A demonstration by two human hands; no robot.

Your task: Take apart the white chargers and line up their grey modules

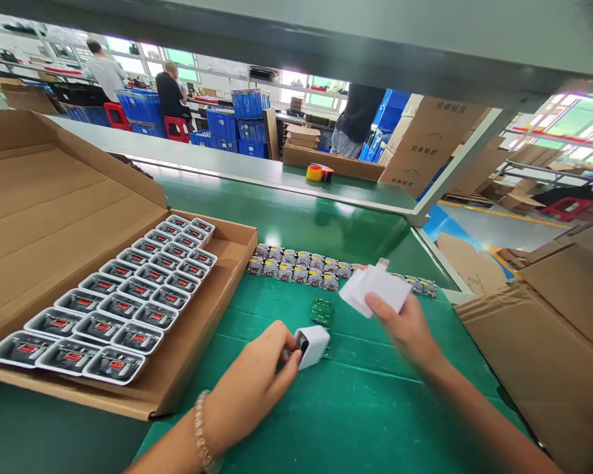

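My left hand [259, 375], with a beaded bracelet at the wrist, is closed at the near end of a white plastic housing [315, 345]. Something dark shows inside that end, partly hidden by my fingers. My right hand [409, 324] pinches a white flat-sided plastic piece [379, 288] with a small tab sticking up from its top; it is held above the green mat [366, 408]. Just beyond the housing lies a green circuit board [321, 311]. Rows of grey parts with yellow patches [301, 266] line the far side of the mat, partly behind my right hand.
At left, an open cardboard box [205, 316] holds rows of white housings with dark, red-marked insides [138, 286]. Rolls of tape [319, 172] lie on the far ledge. Cardboard [548, 336] stands close at right. A shelf [326, 39] hangs overhead. Several people are in the background.
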